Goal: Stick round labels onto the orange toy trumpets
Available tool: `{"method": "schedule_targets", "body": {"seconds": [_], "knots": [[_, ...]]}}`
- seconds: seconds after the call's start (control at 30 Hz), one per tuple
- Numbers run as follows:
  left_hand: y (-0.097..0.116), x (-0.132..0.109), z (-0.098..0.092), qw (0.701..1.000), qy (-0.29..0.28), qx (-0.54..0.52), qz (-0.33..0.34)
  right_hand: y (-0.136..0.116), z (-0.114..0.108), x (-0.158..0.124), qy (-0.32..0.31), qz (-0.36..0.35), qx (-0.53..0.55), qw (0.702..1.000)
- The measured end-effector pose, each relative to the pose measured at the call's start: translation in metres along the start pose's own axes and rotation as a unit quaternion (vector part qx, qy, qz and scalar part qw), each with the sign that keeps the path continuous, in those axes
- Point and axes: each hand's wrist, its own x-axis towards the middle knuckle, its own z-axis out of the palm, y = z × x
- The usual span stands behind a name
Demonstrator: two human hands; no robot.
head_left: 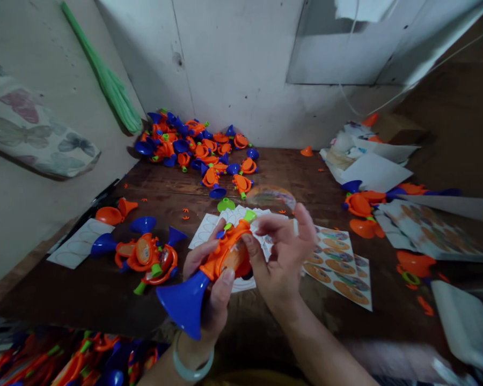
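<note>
1. Head view, hands first: the left hand (215, 308) is wrapped round a plastic toy trumpet with an orange body and blue bell (221, 260), held up over the dark brown wooden table (282, 171). The right hand (284, 262) has its thumb against the body, fingers half-curled; can't tell if they're gripping anything.
2. My tip: keep the left hold steady and press lightly with that thumb, middle outward, so nothing creases.
3. Hard to see: the blurry, see-through oval piece (284, 197) by a raised finger might be stuck to it, dunno. Left fingers hide some trumpet; the bottom-left orange-and-blue plastic pile (74, 364) is cut off.
</note>
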Motion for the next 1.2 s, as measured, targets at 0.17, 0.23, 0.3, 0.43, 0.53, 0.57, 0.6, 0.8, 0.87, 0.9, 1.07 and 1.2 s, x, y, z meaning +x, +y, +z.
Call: {"method": "schedule_targets", "body": {"seconds": [0.17, 0.23, 0.3, 0.43, 0.53, 0.57, 0.6, 0.8, 0.87, 0.9, 1.07, 1.2], "knots": [[0.005, 0.008, 0.007, 0.994, 0.026, -0.085, -0.067, 0.003, 0.004, 0.009, -0.022, 0.145, 0.182, 0.972], [0.003, 0.009, 0.005, 0.981, 0.064, -0.113, -0.146, -0.010, 0.011, 0.003, -0.089, 0.184, 0.279, 0.938], [0.002, 0.005, -0.004, 0.959, 0.098, -0.098, -0.247, -0.021, 0.019, -0.006, -0.106, 0.166, 0.281, 0.940], [0.009, -0.011, -0.038, 0.931, 0.080, -0.003, -0.357, -0.024, 0.037, -0.025, -0.094, 0.005, 0.149, 0.984], [0.018, -0.020, -0.061, 0.961, 0.040, 0.052, -0.270, -0.025, 0.044, -0.037, -0.156, -0.052, 0.135, 0.977], [0.019, -0.022, -0.066, 0.967, 0.023, 0.063, -0.247, -0.027, 0.045, -0.038, -0.184, -0.052, 0.147, 0.971], [0.019, -0.022, -0.070, 0.970, 0.012, 0.068, -0.235, -0.031, 0.044, -0.039, -0.210, -0.050, 0.160, 0.963], [0.004, -0.015, -0.070, 0.966, 0.072, -0.023, -0.248, -0.056, 0.028, -0.019, -0.335, -0.035, 0.283, 0.898], [0.003, -0.010, -0.065, 0.966, 0.088, -0.035, -0.242, -0.057, 0.023, -0.013, -0.296, 0.015, 0.331, 0.896], [0.004, -0.007, -0.063, 0.968, 0.098, -0.042, -0.229, -0.055, 0.021, -0.010, -0.264, 0.056, 0.347, 0.898], [0.023, 0.003, -0.050, 0.982, 0.089, -0.052, -0.159, -0.045, 0.013, -0.001, -0.175, 0.231, 0.326, 0.900], [0.029, 0.001, -0.044, 0.993, 0.053, -0.028, -0.104, -0.049, 0.014, -0.002, -0.154, 0.228, 0.277, 0.921]]}}
